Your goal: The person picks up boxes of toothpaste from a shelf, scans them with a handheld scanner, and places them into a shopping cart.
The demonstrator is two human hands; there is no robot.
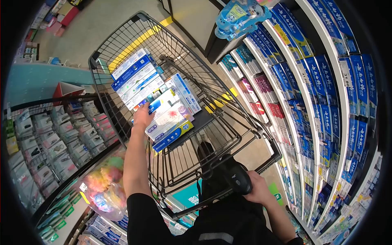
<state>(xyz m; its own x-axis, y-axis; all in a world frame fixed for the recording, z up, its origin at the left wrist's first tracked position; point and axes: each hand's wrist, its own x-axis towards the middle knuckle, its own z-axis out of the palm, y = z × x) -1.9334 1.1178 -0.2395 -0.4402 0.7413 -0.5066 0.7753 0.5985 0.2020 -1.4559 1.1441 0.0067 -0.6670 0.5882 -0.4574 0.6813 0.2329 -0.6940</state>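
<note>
A black wire shopping cart (pixel 190 61) stands before me with several toothpaste-style boxes lying in rows inside it. My left hand (pixel 143 117) reaches over the cart's left side, its fingers closed at a small blue box (pixel 153 107) among the others; the fingertips are partly hidden. Just beyond it lie white boxes (pixel 139 87) and a dark blue box (pixel 130 72). Nearer to me are a white box with a pink flower print (pixel 169 118) and a blue and yellow box (pixel 173 136). My right hand (pixel 258 188) wraps round the cart's handle (pixel 222 198), beside its black plastic end piece.
Curved shelves (pixel 345 102) packed with blue boxes run along the right. On the left, a rack (pixel 53 143) holds small hanging packs, with a bag of colourful puffs (pixel 105 185) close to my left arm. A yellow floor line (pixel 141 41) passes beneath the cart.
</note>
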